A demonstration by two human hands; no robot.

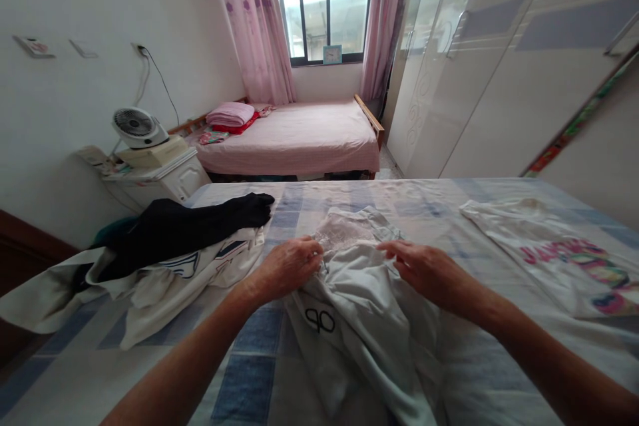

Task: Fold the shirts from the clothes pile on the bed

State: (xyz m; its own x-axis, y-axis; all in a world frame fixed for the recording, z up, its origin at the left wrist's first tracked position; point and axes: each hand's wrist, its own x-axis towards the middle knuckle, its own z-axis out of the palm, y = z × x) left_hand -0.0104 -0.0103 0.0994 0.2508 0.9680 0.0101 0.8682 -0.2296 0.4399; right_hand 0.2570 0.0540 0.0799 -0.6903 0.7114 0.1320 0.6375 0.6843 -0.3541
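A pale grey-green top [369, 319] with black lettering lies rumpled on the checked bedsheet in front of me, its far end showing a lighter, lacy-looking section [344, 229]. My left hand [289, 266] is closed at the top's left edge, fingertips pinching the fabric. Across from it, my right hand [424, 273] rests at the right edge with its fingers partly stretched and apart, the tips touching the cloth.
To the left lie black clothing [190, 233] and white garments [200, 279] with dark prints. A white printed T-shirt [554, 259] is spread at right. Beyond are a pink-covered bed [309, 136], a nightstand [174, 173] with a fan [140, 126], and a wardrobe [479, 93].
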